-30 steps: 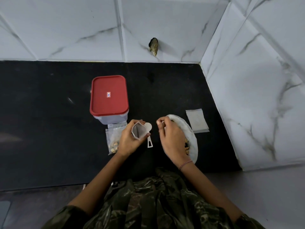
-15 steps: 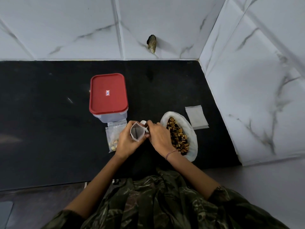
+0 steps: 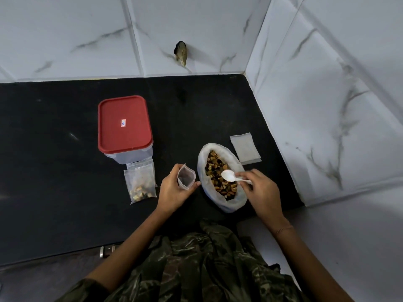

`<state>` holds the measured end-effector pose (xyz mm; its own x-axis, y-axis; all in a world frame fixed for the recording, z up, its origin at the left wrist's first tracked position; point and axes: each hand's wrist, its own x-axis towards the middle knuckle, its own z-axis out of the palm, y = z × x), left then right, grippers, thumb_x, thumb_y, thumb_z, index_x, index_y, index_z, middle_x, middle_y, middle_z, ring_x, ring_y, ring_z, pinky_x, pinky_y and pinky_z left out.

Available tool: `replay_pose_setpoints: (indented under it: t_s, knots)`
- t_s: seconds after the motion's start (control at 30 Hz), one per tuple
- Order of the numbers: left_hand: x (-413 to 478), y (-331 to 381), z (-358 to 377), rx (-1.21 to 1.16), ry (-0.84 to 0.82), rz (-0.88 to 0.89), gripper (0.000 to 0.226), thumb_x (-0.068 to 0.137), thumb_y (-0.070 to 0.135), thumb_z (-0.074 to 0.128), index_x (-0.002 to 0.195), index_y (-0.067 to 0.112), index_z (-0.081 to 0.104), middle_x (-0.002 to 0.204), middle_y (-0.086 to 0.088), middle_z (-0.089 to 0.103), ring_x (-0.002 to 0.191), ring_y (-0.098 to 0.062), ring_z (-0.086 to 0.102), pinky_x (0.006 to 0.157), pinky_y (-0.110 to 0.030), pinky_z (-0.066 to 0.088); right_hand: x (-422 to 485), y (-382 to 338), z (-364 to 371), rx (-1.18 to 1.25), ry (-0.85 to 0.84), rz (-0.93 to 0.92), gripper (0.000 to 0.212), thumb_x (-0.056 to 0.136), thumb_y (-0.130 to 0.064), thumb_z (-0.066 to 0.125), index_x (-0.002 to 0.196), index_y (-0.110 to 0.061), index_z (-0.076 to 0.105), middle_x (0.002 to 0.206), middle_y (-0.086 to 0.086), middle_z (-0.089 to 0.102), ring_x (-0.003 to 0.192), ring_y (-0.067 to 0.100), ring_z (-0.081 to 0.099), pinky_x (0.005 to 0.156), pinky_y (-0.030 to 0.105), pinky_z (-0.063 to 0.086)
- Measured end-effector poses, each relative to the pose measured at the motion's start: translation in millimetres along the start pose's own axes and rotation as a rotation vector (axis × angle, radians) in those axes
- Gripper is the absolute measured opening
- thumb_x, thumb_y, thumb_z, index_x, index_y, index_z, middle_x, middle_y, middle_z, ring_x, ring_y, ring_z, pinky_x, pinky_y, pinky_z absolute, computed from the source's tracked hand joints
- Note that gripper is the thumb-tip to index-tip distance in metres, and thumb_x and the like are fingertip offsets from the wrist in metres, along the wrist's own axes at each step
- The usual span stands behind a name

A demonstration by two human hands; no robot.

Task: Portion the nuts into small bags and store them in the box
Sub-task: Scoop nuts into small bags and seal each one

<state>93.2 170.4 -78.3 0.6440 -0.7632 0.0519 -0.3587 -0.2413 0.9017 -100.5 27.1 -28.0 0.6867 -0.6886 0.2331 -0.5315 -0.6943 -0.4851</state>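
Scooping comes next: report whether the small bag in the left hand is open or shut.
Open. The left hand grips the small bag upright, and its mouth gapes wide, the rim edges well apart.

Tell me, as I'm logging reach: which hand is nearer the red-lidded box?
Left. The left hand, holding an empty small bag, is off the box's near right corner; the right hand holds a spoon over the nut bag, farther right.

Dark olive camouflage garment [image 3: 207,264], loose, crumpled, mottled in muddy greens and black. Short sleeve [image 3: 87,288] ends near the left elbow. Forearms uncovered. Left hand [image 3: 172,188] and right hand [image 3: 259,190] ungloved. Thin pinkish bracelet [image 3: 283,229] on the right wrist, possibly thread.
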Motion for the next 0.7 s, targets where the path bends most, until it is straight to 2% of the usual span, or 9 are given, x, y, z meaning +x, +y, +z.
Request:
replay_pose_setpoints:
  t_s: [0.07,0.13,0.23,0.33,0.43,0.53,0.7]
  knots:
    - [0,3,6,0.014,-0.028,0.002,0.047,0.072,0.041,0.081,0.105,0.021,0.054,0.094,0.011,0.063,0.087,-0.003,0.062,0.075,-0.027,0.054,-12,10,1,-0.064,-0.005,-0.096,0.018,0.078,-0.006,0.072,0.093,-0.015,0.071,0.085,-0.001,0.063,0.074,0.018,0.060,0.060,0.033,0.049]
    - [0,8,12,0.043,-0.052,-0.004,0.045,0.072,0.043,0.080,0.103,0.025,0.053,0.093,0.014,0.063,0.086,-0.002,0.062,0.072,-0.027,0.054,-23,15,2,-0.120,-0.039,-0.192,0.012,0.082,-0.012,0.065,0.092,-0.014,0.071,0.085,-0.001,0.061,0.074,0.018,0.057,0.062,0.029,0.045]
    - [2,10,20,0.108,-0.077,-0.010,0.046,0.072,0.047,0.078,0.103,0.025,0.053,0.093,0.015,0.062,0.085,-0.001,0.062,0.071,-0.023,0.052,-34,16,6,-0.248,-0.112,-0.340,0.027,0.086,-0.024,0.046,0.092,-0.013,0.071,0.087,0.001,0.062,0.076,0.016,0.055,0.065,0.022,0.037]
    - [3,8,26,0.195,-0.081,0.014,0.051,0.070,0.049,0.078,0.104,0.021,0.053,0.094,0.011,0.064,0.084,-0.005,0.062,0.071,-0.025,0.052,-39,19,9,-0.315,-0.137,-0.424,0.029,0.085,-0.021,0.044,0.091,-0.011,0.070,0.088,0.003,0.064,0.079,0.015,0.052,0.066,0.023,0.040]
    - [5,8,29,0.228,-0.097,0.053,0.049,0.070,0.045,0.080,0.100,0.017,0.053,0.091,0.008,0.063,0.081,-0.008,0.061,0.071,-0.031,0.053,-33,24,16,-0.309,-0.141,-0.418,0.026,0.088,-0.019,0.044,0.087,-0.008,0.068,0.088,0.006,0.064,0.082,0.015,0.047,0.070,0.022,0.037]
    - [6,8,29,0.220,-0.113,0.076,0.046,0.070,0.038,0.081,0.098,0.015,0.052,0.089,0.008,0.062,0.081,-0.008,0.061,0.072,-0.032,0.052,-21,24,22,-0.262,-0.146,-0.397,0.024,0.090,-0.017,0.045,0.085,-0.006,0.066,0.085,0.007,0.062,0.079,0.019,0.050,0.069,0.027,0.045]
    - [8,6,28,0.188,-0.139,0.043,0.045,0.069,0.033,0.083,0.098,0.018,0.051,0.091,0.010,0.060,0.085,-0.007,0.058,0.077,-0.032,0.051,-1,14,22,-0.159,-0.138,-0.259,0.027,0.086,-0.018,0.042,0.086,-0.008,0.067,0.083,0.004,0.062,0.082,0.015,0.047,0.073,0.020,0.037]
